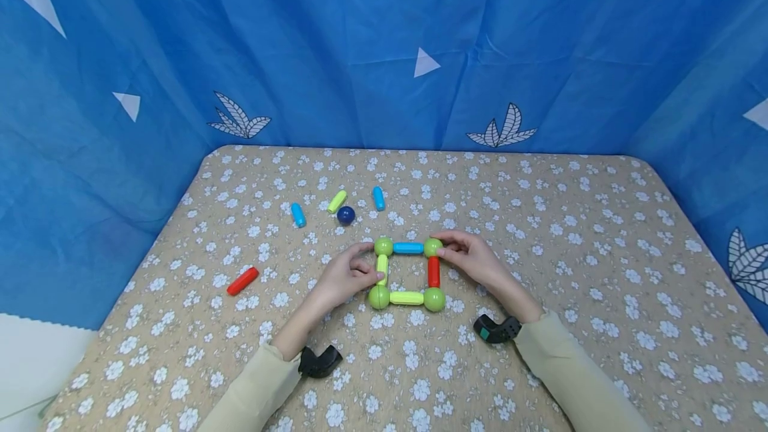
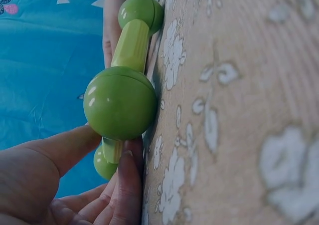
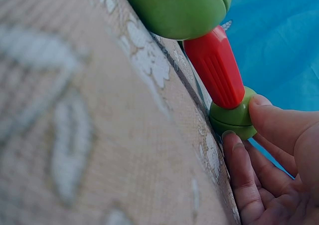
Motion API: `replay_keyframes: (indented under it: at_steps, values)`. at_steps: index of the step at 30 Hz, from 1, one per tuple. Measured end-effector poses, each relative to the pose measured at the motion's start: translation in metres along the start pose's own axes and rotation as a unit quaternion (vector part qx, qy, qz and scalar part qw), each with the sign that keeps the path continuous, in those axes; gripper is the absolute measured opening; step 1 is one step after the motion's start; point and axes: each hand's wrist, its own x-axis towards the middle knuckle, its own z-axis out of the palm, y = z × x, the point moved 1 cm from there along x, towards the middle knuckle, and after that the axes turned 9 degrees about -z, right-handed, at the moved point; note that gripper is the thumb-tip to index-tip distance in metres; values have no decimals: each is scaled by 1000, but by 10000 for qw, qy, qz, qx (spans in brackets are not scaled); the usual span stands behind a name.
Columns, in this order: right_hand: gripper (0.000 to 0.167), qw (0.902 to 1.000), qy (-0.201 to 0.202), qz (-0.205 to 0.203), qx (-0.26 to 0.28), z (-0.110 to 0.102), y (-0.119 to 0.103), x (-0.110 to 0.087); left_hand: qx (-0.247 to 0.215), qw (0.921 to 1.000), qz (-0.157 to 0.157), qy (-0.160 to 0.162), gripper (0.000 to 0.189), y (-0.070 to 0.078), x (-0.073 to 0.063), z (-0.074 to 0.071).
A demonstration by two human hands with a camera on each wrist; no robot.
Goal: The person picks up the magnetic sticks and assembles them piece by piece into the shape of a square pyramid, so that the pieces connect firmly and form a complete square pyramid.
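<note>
A four-sided frame of rods and green balls lies on the table. Its far side is a blue rod (image 1: 409, 248), its near side a yellow-green rod (image 1: 407, 298), its right side a red rod (image 1: 434, 272). My left hand (image 1: 344, 278) pinches the left yellow-green rod (image 1: 382, 264), thumb on its near part and fingers toward the far-left green ball (image 1: 383, 246). At the far-right corner, my right hand (image 1: 474, 259) pinches a green ball (image 3: 234, 114) between thumb and fingers. The near-left ball (image 2: 120, 103) and near-right ball (image 1: 435, 299) are untouched.
Beyond the frame lie two short blue rods (image 1: 298, 215), a yellow-green rod (image 1: 337, 201) and a dark blue ball (image 1: 345, 215). Off to the left is a loose red rod (image 1: 243, 281). A blue curtain (image 1: 372, 52) hangs behind the flowered tablecloth (image 1: 570, 219).
</note>
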Motion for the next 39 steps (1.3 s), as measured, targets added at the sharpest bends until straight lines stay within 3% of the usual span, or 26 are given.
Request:
replay_keyframes:
  at_steps: [23,32,39]
  values:
    - [32,9998,-37,-163,54,-2,-3,9,-276,9995,-122,91,66,2,5,-5]
    - [32,9997,-10,-241,-18,-2,-4,10,-229,9997,-54,38,62,34,-18,-9]
    - [32,9999,9,-58,-88,0,-3,4,-166,9999,17,-42,58,33,-22,-9]
